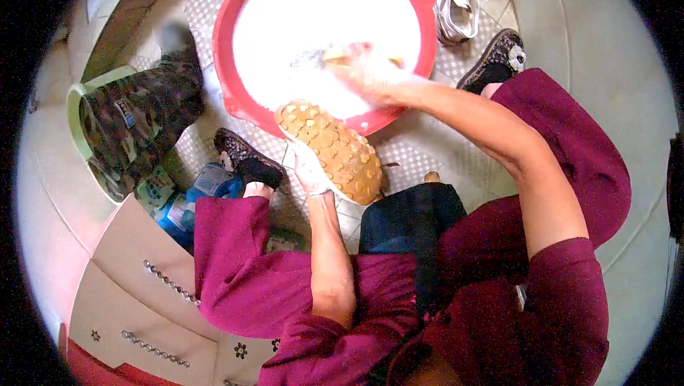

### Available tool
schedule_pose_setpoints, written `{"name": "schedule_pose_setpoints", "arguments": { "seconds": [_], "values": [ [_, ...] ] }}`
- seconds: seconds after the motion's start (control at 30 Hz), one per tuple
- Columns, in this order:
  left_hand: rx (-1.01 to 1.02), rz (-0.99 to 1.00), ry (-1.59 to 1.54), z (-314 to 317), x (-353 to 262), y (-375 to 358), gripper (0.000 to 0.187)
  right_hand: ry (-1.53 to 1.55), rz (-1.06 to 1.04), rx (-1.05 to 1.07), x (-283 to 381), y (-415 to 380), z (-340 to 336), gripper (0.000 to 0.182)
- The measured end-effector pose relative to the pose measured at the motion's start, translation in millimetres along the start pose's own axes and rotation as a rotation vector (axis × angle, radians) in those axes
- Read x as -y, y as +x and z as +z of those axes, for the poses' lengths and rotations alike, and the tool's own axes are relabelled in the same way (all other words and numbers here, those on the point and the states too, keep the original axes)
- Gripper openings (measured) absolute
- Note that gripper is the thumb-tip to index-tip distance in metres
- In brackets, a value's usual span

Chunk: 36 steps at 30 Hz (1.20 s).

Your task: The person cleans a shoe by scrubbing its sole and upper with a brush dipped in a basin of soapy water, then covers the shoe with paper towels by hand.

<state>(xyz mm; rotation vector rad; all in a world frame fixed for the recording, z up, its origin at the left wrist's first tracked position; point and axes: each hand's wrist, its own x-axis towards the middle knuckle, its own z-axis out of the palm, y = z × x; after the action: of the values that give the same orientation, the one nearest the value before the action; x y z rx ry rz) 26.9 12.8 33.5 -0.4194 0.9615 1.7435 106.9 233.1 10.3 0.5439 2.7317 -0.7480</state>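
My left hand [310, 172] is closed around a shoe [331, 151], whose tan, patterned sole faces up near the basin's front rim. The red basin [226, 65] is full of bright white, suds-like content. Over it, my right hand [367, 76] is smeared by motion. It grips what looks like a yellow scrubbing brush [338, 60] with a greyish blurred end. The brush is apart from the shoe, and its exact shape is hard to make out.
White laced shoes [456, 1] stand beyond the basin at right. At left, a camouflage cloth [135, 115] hangs over a pale green bucket [77, 122]. Blue bottles [206, 186] stand by a drawer cabinet [142, 300]. My feet in dark patterned shoes [495, 62] flank the basin.
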Motion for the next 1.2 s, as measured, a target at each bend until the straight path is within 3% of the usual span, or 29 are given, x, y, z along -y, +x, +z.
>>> {"name": "schedule_pose_setpoints", "arguments": {
  "seconds": [0.03,0.1,0.17,0.43,0.6,0.67,0.83,0.9,1.03,1.2],
  "values": [
    [-0.01,-0.032,-0.023,3.7,1.0,-0.4,0.053,-0.097,-0.192,-0.221,14.9,-10.0,0.7,0.035],
    [0.04,-0.056,-0.064,5.8,0.6,-2.4,0.053,0.282,-0.489,-0.206,35.2,-18.8,-5.2,0.034],
    [-0.153,0.098,0.225,7.3,0.9,-2.1,0.052,0.303,-0.493,-0.165,48.1,-19.8,1.5,0.033],
    [-0.086,0.083,0.109,0.4,0.3,1.2,0.053,0.441,-0.47,-0.084,49.6,-13.2,19.7,0.031],
    [-0.057,0.035,-0.005,-10.4,5.6,6.8,0.054,0.526,-0.636,-0.188,36.4,-11.3,31.7,0.036],
    [-0.138,0.119,0.15,-5.7,2.8,4.9,0.054,0.492,-0.644,-0.216,37.3,-4.4,39.3,0.04],
    [-0.041,0.026,0.012,-4.5,3.1,4.9,0.053,0.424,-0.562,-0.203,44.2,-10.6,37.2,0.038],
    [-0.154,0.182,0.278,-5.5,2.7,6.4,0.053,0.507,-0.486,-0.216,52.0,-11.6,33.5,0.034],
    [-0.074,0.007,0.068,-4.1,0.7,2.9,0.051,0.551,-0.351,-0.128,54.5,-17.6,31.4,0.032],
    [-0.131,0.094,0.196,3.5,2.7,3.3,0.054,0.827,-0.31,-0.271,57.5,-15.4,47.3,0.036]
  ]
}}
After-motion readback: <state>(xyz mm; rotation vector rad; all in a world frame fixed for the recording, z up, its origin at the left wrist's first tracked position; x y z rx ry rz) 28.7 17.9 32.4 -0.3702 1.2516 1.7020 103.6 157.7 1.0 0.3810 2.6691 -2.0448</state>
